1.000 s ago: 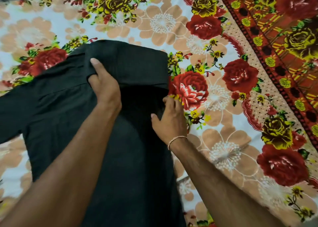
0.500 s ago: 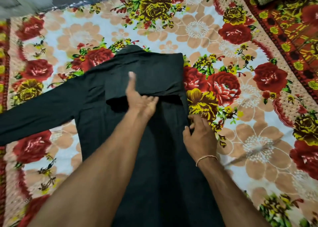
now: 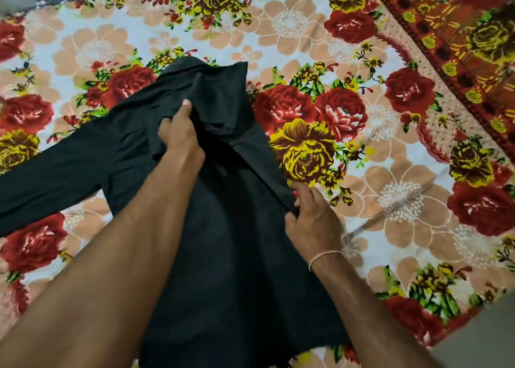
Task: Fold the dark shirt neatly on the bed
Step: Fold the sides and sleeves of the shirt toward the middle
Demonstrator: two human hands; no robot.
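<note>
Dark shirt (image 3: 223,242) lying on floral bedsheet (image 3: 404,200), 1 sleeve (image 3: 50,183) stretched out left. Left hand (image 3: 181,136) gripping bunched fabric near the upper chest, thumb up, fingers curled. Right hand (image 3: 312,222) pinching the shirt's right side edge, fingers curled. Thread bracelet (image 3: 324,257) on right wrist.

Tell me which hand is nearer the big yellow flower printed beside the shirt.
Right. The right hand grips the dark shirt edge just below the yellow flower; the left hand grips cloth mid-shirt, farther to its left.
</note>
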